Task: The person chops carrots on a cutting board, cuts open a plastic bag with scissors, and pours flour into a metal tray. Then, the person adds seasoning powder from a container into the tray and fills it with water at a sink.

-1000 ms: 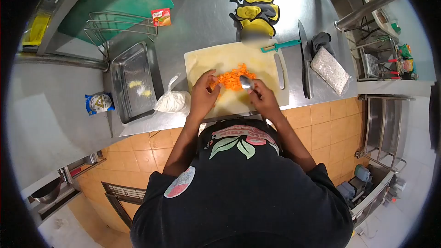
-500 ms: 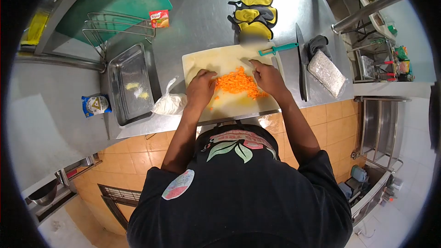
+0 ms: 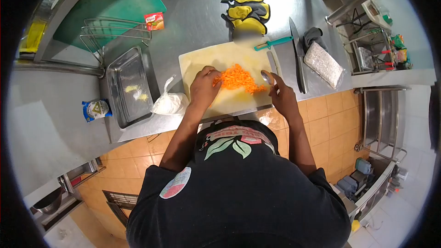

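A heap of chopped carrot lies on the cream cutting board. My left hand rests at the heap's left edge, cupped against the carrot, fingers bent and thumb apart; its fingertips are partly hidden. Right of the heap, my right hand is closed on a metal spoon, whose bowl is close to the carrot pieces. A narrow blade lies along the board's right side. Beyond it is a teal-handled peeler. A tied bag of white powder stands left of the board.
A large knife and a clear packet lie at the right, beside a dark cloth. Yellow-and-black gloves lie at the back. At the left are a metal tray, a wire rack and a small red packet.
My right hand has moved right and nearer my body, and the spoon in it shows clearly. My left hand has shifted slightly toward the carrot. Stray pieces by the heap's lower left are gone.
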`<state>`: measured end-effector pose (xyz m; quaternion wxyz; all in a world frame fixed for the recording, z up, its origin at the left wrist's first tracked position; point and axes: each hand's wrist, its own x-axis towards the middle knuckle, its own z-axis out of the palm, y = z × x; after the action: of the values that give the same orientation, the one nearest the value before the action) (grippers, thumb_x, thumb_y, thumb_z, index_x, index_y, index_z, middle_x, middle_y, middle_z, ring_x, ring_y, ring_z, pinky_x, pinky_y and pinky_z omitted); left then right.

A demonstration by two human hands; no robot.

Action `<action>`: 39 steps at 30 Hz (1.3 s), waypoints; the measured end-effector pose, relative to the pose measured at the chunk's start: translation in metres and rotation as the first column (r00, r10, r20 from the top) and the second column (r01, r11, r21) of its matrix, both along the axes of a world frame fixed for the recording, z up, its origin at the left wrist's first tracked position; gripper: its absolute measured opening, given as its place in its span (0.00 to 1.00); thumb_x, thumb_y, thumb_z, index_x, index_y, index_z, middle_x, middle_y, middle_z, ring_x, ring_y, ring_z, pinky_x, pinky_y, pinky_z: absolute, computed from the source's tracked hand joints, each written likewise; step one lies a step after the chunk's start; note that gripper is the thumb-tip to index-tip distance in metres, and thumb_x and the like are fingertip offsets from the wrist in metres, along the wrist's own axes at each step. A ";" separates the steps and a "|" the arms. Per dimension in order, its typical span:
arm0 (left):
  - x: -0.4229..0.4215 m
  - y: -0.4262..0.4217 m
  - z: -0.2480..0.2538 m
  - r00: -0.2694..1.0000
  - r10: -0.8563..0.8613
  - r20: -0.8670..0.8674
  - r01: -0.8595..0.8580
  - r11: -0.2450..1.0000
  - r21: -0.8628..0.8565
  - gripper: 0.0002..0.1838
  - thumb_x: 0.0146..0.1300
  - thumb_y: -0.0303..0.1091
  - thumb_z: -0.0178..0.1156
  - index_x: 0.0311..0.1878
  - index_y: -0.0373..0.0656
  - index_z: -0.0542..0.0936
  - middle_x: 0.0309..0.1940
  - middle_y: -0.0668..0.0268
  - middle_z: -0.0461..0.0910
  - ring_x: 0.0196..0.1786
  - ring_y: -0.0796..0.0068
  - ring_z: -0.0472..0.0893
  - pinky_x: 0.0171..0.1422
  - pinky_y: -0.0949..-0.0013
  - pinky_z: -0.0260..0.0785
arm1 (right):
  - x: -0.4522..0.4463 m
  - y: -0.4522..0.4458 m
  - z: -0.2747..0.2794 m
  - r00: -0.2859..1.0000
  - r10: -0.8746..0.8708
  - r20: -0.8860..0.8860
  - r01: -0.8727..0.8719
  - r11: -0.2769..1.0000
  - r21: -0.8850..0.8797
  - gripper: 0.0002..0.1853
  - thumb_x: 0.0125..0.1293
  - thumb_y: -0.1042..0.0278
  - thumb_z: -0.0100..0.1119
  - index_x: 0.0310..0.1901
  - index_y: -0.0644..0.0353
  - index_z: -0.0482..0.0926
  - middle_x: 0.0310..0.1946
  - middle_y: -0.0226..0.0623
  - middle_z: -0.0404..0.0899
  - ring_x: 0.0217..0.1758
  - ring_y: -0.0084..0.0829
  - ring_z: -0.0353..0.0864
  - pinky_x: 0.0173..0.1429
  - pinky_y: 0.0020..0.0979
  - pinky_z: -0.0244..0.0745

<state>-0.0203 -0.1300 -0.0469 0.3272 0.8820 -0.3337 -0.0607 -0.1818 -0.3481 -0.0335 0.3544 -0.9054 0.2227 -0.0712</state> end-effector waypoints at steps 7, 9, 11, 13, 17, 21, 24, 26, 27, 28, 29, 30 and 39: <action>-0.012 -0.005 0.000 0.996 -0.070 0.048 0.068 0.997 0.034 0.16 0.48 0.33 0.70 0.43 0.47 0.82 0.55 0.68 0.71 0.53 0.61 0.73 0.54 0.63 0.71 | -0.026 0.024 -0.021 0.966 -0.237 -0.099 0.206 0.945 -0.256 0.27 0.61 0.71 0.53 0.64 0.53 0.67 0.33 0.49 0.82 0.32 0.50 0.82 0.34 0.48 0.77; -0.016 -0.009 -0.001 0.994 -0.091 0.067 0.089 0.996 0.028 0.17 0.48 0.34 0.70 0.44 0.46 0.82 0.56 0.67 0.71 0.53 0.60 0.73 0.55 0.63 0.71 | -0.024 0.029 -0.019 0.952 -0.271 -0.141 0.229 0.939 -0.257 0.28 0.61 0.71 0.52 0.64 0.53 0.66 0.34 0.50 0.82 0.33 0.51 0.82 0.34 0.48 0.77; -0.017 -0.017 -0.002 0.988 -0.132 0.080 0.131 0.991 0.022 0.18 0.48 0.35 0.70 0.45 0.46 0.82 0.56 0.65 0.70 0.53 0.59 0.73 0.56 0.62 0.71 | -0.020 0.036 -0.020 0.969 -0.222 -0.110 0.190 0.950 -0.247 0.28 0.60 0.71 0.52 0.65 0.53 0.65 0.34 0.51 0.82 0.33 0.52 0.82 0.35 0.49 0.77; -0.019 -0.025 -0.003 0.981 -0.170 0.089 0.169 0.985 0.025 0.19 0.48 0.35 0.70 0.46 0.45 0.81 0.57 0.63 0.70 0.53 0.57 0.73 0.56 0.62 0.70 | -0.011 0.048 -0.014 0.970 -0.167 -0.177 0.131 0.971 -0.201 0.30 0.59 0.71 0.54 0.66 0.53 0.64 0.32 0.52 0.81 0.33 0.54 0.82 0.37 0.50 0.77; -0.020 -0.040 -0.010 0.970 -0.223 0.097 0.224 0.975 0.006 0.20 0.51 0.33 0.68 0.48 0.43 0.80 0.56 0.60 0.69 0.52 0.56 0.73 0.56 0.60 0.70 | -0.001 0.058 -0.024 0.989 -0.110 -0.098 0.093 0.982 -0.162 0.31 0.58 0.71 0.55 0.65 0.54 0.64 0.32 0.53 0.81 0.33 0.54 0.82 0.37 0.51 0.77; -0.016 -0.053 -0.011 0.963 -0.256 0.082 0.259 0.966 -0.024 0.15 0.53 0.31 0.67 0.45 0.44 0.81 0.52 0.62 0.70 0.52 0.58 0.74 0.55 0.61 0.71 | -0.001 0.040 -0.022 0.984 -0.166 -0.060 0.153 0.973 -0.175 0.30 0.58 0.71 0.55 0.65 0.55 0.65 0.33 0.53 0.81 0.33 0.54 0.81 0.37 0.51 0.77; -0.013 -0.061 -0.013 0.954 -0.292 0.059 0.291 0.956 0.036 0.13 0.53 0.30 0.66 0.44 0.46 0.82 0.50 0.63 0.71 0.52 0.60 0.74 0.54 0.61 0.72 | -0.005 0.031 -0.019 0.988 -0.153 -0.025 0.146 0.974 -0.174 0.29 0.58 0.72 0.54 0.64 0.54 0.66 0.32 0.54 0.81 0.33 0.55 0.81 0.36 0.51 0.77; -0.010 -0.066 -0.013 0.944 -0.321 0.073 0.315 0.946 0.078 0.12 0.54 0.30 0.65 0.43 0.46 0.83 0.50 0.63 0.71 0.52 0.60 0.74 0.53 0.61 0.72 | -0.003 0.028 -0.013 0.987 -0.157 -0.031 0.150 0.974 -0.170 0.28 0.59 0.73 0.53 0.63 0.54 0.67 0.31 0.54 0.81 0.33 0.55 0.81 0.37 0.50 0.77; -0.010 -0.067 -0.013 0.939 -0.331 0.087 0.324 0.942 0.092 0.12 0.54 0.30 0.65 0.43 0.46 0.83 0.50 0.64 0.71 0.52 0.61 0.74 0.52 0.62 0.73 | -0.004 0.029 -0.013 0.988 -0.156 -0.015 0.152 0.976 -0.158 0.28 0.59 0.73 0.53 0.63 0.54 0.67 0.31 0.54 0.81 0.34 0.55 0.81 0.37 0.50 0.77; -0.010 -0.067 -0.012 0.935 -0.340 0.101 0.330 0.938 0.108 0.11 0.54 0.31 0.65 0.43 0.46 0.83 0.51 0.64 0.71 0.52 0.61 0.75 0.51 0.62 0.73 | -0.004 0.030 -0.012 0.988 -0.154 0.001 0.153 0.978 -0.145 0.28 0.59 0.73 0.53 0.63 0.53 0.67 0.31 0.54 0.81 0.34 0.55 0.81 0.37 0.50 0.77; -0.010 -0.068 -0.011 0.934 -0.339 0.113 0.331 0.940 0.082 0.11 0.55 0.31 0.64 0.43 0.46 0.83 0.50 0.65 0.72 0.51 0.61 0.75 0.51 0.62 0.73 | -0.003 0.031 -0.012 0.988 -0.151 0.018 0.152 0.979 -0.133 0.27 0.59 0.73 0.54 0.63 0.53 0.67 0.31 0.54 0.81 0.34 0.55 0.81 0.37 0.50 0.76; -0.010 -0.068 -0.009 0.933 -0.337 0.125 0.332 0.941 0.058 0.10 0.56 0.32 0.64 0.42 0.46 0.83 0.50 0.65 0.72 0.50 0.61 0.76 0.50 0.62 0.73 | -0.002 0.033 -0.008 0.989 -0.145 0.024 0.146 0.983 -0.113 0.27 0.59 0.73 0.54 0.63 0.53 0.68 0.31 0.54 0.81 0.34 0.55 0.81 0.37 0.50 0.76; 0.003 -0.050 0.000 0.984 -0.176 -0.023 0.170 0.973 -0.155 0.10 0.59 0.32 0.61 0.43 0.42 0.83 0.39 0.61 0.82 0.35 0.62 0.81 0.42 0.65 0.74 | -0.010 0.057 -0.004 0.975 0.211 -0.066 -0.210 0.977 0.031 0.26 0.59 0.72 0.54 0.61 0.44 0.72 0.28 0.51 0.80 0.33 0.52 0.81 0.39 0.49 0.75</action>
<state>-0.0172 -0.1804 -0.0470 0.3930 0.8208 -0.4070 -0.0793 -0.1922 -0.2916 -0.0379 0.3628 -0.9215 0.1384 0.0006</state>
